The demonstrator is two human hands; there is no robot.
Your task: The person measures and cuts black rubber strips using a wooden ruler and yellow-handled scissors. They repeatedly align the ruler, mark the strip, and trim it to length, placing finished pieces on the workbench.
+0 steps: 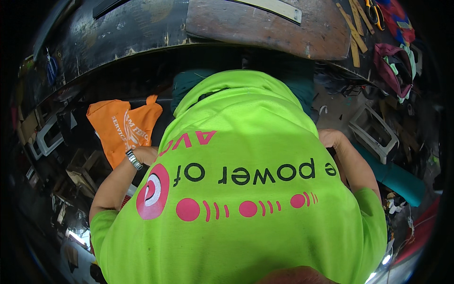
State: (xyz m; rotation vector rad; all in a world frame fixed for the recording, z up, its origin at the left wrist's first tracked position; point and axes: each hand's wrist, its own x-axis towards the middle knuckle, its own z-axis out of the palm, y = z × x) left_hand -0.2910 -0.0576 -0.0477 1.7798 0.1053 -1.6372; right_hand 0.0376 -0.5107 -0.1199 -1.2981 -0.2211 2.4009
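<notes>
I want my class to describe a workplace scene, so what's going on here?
A person in a bright green shirt has both hands down at their sides. The left hand is beside an orange cloth, and the right hand is at the shirt's other side; the fingers are mostly hidden, so any grip is unclear. Ahead, a wooden board lies on the dark table.

Bench [137, 33] spans top of frame. On it: board [265, 35], top centre, carrying strip [279, 8]; rulers [353, 31] right of board; scissors [381, 19] right of rulers. Shirt [250, 184] centre, below bench. Cloth [124, 120] left of shirt, left hand [145, 155] near its lower right. Right hand [331, 138] at shirt's right edge; stool [382, 124] farther right.
</notes>
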